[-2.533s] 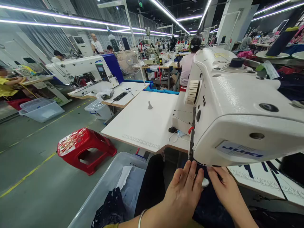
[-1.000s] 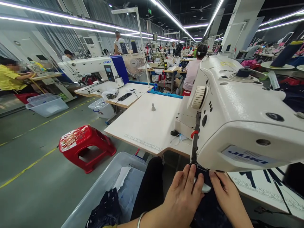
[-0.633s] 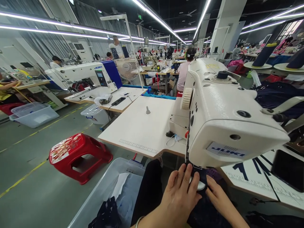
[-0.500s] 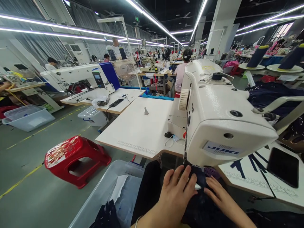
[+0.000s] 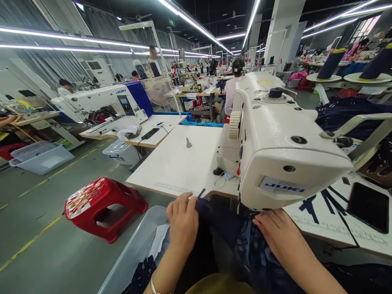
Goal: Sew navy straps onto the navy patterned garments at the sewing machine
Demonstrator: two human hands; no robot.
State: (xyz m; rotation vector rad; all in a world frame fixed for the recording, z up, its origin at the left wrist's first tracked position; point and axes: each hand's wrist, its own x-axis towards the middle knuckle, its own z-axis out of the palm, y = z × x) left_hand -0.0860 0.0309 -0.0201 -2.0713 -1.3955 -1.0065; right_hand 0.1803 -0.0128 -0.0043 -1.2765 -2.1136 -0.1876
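Observation:
Navy fabric [image 5: 220,220] stretches between my hands below the head of a white JUKI sewing machine [image 5: 294,159]. My left hand [image 5: 183,220] is closed on its left end, at the front edge of the white table. A narrow dark strip sticks up beside those fingertips. Close under the machine head, my right hand [image 5: 278,226] grips the fabric with its fingers pressed together; the fingertips are partly hidden. More of the fabric hangs in folds over my lap. The needle area is mostly hidden by the machine head.
A small grey metal piece [image 5: 188,142] lies on the white table [image 5: 171,163]. On the right are dark strips [image 5: 310,208] and a black phone [image 5: 369,206]. A translucent bin [image 5: 122,261] and red stool [image 5: 104,208] stand at the left. A co-worker sits ahead.
My left hand has moved left from under the machine head, drawing the fabric out with it. My right hand has moved up to the machine head. A white object by my fingers is no longer visible.

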